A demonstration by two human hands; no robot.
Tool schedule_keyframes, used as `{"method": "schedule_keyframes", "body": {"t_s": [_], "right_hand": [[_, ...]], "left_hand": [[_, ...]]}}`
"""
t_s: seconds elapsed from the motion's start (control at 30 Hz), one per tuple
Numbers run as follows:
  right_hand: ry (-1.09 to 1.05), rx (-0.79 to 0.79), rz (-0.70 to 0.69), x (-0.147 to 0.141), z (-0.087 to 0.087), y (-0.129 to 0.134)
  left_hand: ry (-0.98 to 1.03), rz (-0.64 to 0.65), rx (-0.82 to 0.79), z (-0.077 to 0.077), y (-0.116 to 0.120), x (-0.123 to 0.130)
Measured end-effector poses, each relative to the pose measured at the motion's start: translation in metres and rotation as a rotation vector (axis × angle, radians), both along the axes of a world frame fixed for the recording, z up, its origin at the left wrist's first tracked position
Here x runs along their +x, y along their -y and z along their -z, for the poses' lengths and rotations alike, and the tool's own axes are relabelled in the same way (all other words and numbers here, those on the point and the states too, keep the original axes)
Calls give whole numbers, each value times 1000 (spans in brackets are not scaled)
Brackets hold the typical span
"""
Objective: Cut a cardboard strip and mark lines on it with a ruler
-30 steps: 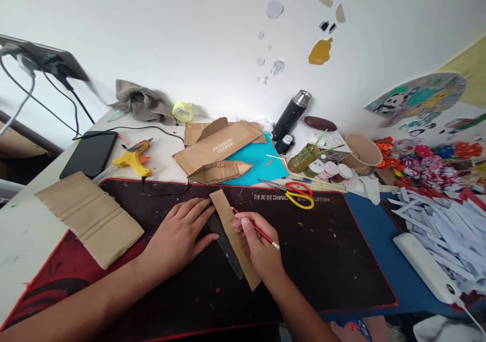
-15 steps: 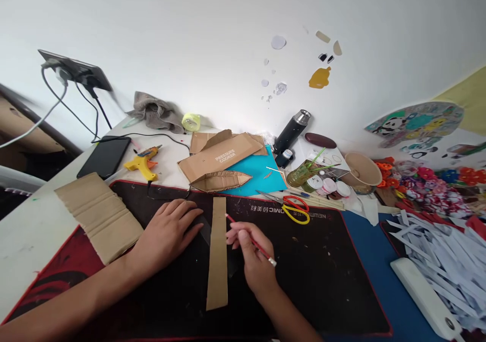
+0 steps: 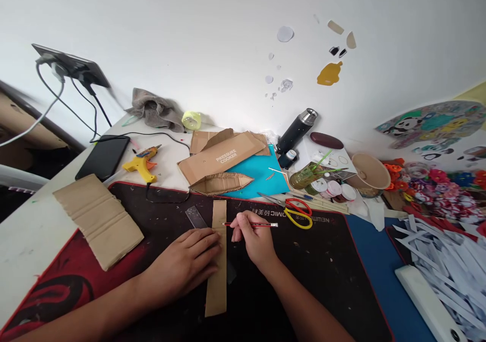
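Observation:
A narrow cardboard strip point(image 3: 217, 291) lies lengthwise on the black and red mat point(image 3: 304, 281). My left hand point(image 3: 186, 261) rests flat with its fingertips on the strip's left side, over a clear ruler point(image 3: 195, 216) that runs slantwise under the hand and the strip. My right hand point(image 3: 252, 235), right of the strip, pinches a red pencil point(image 3: 266, 225). The pencil lies nearly level, its tip at the strip's upper part. Beyond the strip sits a boat-shaped cardboard piece point(image 3: 222, 184). A wider cardboard piece point(image 3: 100, 220) lies to the left.
Behind the mat are a yellow glue gun point(image 3: 140, 167) with its cable, a phone point(image 3: 103, 157), cardboard point(image 3: 224, 157), and a black flask point(image 3: 298, 129). Scissors point(image 3: 298, 213) lie at the mat's back right. Paper strips point(image 3: 448, 266) are heaped at the far right.
My left hand has moved right and down onto the strip, uncovering the ruler's upper end. My right hand has shifted slightly, and the pencil has turned from slanted to nearly level.

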State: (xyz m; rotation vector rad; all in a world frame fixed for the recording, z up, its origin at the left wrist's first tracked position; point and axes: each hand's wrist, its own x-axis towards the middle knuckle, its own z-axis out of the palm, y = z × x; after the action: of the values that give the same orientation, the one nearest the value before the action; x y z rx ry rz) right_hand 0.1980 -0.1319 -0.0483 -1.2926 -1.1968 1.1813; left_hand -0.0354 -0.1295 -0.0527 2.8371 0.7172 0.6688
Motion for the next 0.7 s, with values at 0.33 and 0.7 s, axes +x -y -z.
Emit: {"method": "schedule_keyframes", "body": {"t_s": [0.33,0.7], "right_hand": [[73,10,-75,-11,6,-6],[43,11,-62,-12,8,-6]], "left_hand": [[38,-16,-98,6,2,2],[39,-28,-35,0,2,4]]}}
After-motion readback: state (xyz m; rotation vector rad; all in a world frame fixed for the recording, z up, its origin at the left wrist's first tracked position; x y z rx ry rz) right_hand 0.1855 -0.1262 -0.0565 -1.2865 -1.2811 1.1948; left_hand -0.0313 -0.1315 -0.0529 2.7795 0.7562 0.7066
